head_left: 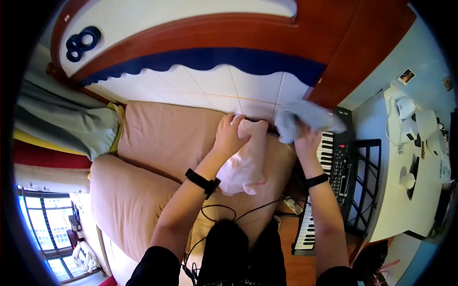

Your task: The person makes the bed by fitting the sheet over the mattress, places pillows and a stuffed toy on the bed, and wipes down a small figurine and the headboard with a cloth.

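A pink pillow [245,159] lies on the brown-covered bed, close to the headboard. My left hand [231,137] rests on the pillow's upper left part, its fingers spread. A grey-blue cloth [305,117] is bunched up and blurred, raised in front of the headboard's right side. My right hand [307,138] grips the lower edge of this cloth; the fingertips are partly hidden by it. Black bands circle both wrists.
A keyboard [339,157] on a black stand is right of the bed. A white desk [389,209] holds several items. Black cables [257,208] and a power strip [292,205] lie near my legs. Curtains [62,119] hang at left.
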`<action>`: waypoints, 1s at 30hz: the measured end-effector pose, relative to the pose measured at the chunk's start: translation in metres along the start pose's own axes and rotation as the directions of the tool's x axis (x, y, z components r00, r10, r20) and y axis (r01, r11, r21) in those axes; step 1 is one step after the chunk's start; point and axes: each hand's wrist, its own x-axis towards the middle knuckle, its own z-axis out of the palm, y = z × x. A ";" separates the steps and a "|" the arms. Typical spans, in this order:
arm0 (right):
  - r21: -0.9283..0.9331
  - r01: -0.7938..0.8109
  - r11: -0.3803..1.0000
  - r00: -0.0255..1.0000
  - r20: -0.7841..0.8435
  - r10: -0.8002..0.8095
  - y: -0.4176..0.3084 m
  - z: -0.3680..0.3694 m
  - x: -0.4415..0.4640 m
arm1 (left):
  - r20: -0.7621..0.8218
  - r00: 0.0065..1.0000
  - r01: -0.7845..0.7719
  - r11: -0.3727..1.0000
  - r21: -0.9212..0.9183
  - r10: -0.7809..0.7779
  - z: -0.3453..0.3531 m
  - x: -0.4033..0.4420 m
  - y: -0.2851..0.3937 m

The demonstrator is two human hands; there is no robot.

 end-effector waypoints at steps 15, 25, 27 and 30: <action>-0.434 0.048 0.899 0.969 0.239 0.064 0.008 0.120 -0.069 | 0.444 0.854 0.357 0.926 -0.123 -0.270 -0.086 -0.139 -0.016; -0.218 0.093 0.972 0.773 0.631 0.068 -0.032 0.161 -0.061 | 0.468 0.851 0.318 0.943 -0.099 -0.238 -0.058 -0.125 -0.004; -0.296 0.131 0.946 0.787 0.611 0.082 -0.016 0.153 -0.072 | 0.458 0.861 0.284 0.956 -0.070 -0.223 -0.056 -0.122 -0.006; -0.475 0.274 0.836 0.809 0.585 0.067 0.016 0.120 -0.078 | 0.462 0.863 0.288 0.950 -0.117 -0.205 -0.055 -0.127 -0.016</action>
